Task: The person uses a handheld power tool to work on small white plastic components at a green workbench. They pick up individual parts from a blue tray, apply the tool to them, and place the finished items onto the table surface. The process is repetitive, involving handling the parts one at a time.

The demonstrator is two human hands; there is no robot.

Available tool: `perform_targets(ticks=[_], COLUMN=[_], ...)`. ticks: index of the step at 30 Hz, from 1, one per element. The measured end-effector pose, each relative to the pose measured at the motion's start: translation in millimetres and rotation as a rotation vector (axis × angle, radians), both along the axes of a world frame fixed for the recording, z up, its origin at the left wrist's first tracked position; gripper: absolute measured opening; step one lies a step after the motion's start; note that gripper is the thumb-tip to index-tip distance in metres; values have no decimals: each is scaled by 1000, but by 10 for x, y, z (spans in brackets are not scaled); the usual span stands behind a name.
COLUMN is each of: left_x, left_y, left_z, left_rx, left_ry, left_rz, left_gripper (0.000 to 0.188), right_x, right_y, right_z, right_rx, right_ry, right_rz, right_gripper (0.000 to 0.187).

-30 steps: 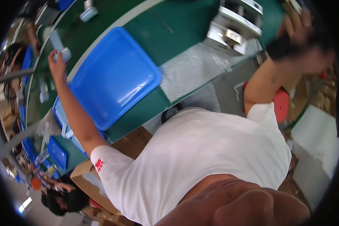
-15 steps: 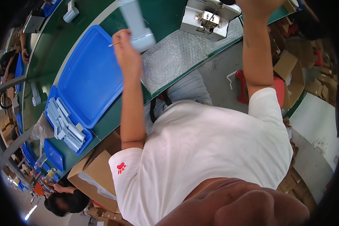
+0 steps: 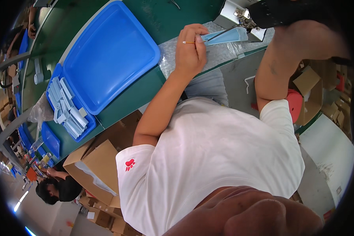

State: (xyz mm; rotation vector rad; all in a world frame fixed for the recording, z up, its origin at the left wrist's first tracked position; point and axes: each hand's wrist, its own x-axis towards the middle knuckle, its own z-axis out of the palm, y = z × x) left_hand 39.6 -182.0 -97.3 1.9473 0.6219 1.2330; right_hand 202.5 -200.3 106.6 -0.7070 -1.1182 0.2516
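Note:
My left hand (image 3: 191,49) is closed around one end of a light blue plastic housing (image 3: 230,36), above the bubble wrap. A thin yellow-brown lead with a small white connector (image 3: 184,42) sticks out beside its fingers. My right hand (image 3: 306,41), partly blurred, is wrapped round a black powered screwdriver (image 3: 263,15). The long thin bit of that driver slants down to the left and reaches the housing near my left fingertips; whether it sits on a screw cannot be made out. Behind the driver's nose stands a white metal device (image 3: 226,15), partly hidden.
A large blue tray (image 3: 110,59) lies on the green bench. Beside it, a smaller blue tray holds several light blue plastic parts (image 3: 69,112). Bubble wrap (image 3: 168,59) lies along the bench edge. Cardboard boxes (image 3: 100,167) stand below, and another person (image 3: 61,188) works at the lower left.
My left hand has moved right with the housing, which has swung round to lie sideways. My right hand has brought the screwdriver down to it. The view has shifted a little.

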Motion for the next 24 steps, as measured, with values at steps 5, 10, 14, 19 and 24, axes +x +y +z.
perform_targets(ticks=[5, 10, 14, 19, 24], left_x=[-7, -7, -10, -8, 11], left_y=[8, 13, 21, 30, 23], left_z=[-22, -47, -37, -50, -56], left_rx=[-25, -56, -31, -42, -70], left_ry=[-17, -34, -17, -24, -62], left_rz=[-1, -7, 7, -1, 4], left_gripper=[21, 22, 22, 22, 17], right_x=[186, 215, 235, 272, 401], right_y=[138, 161, 162, 153, 137], right_z=[-272, -361, -408, -471, -606], right_rx=[-31, -47, -55, -69, -61], right_ry=[93, 137, 165, 206, 221], right_rz=[121, 166, 195, 226, 285], right_gripper=[76, 76, 76, 76, 76])
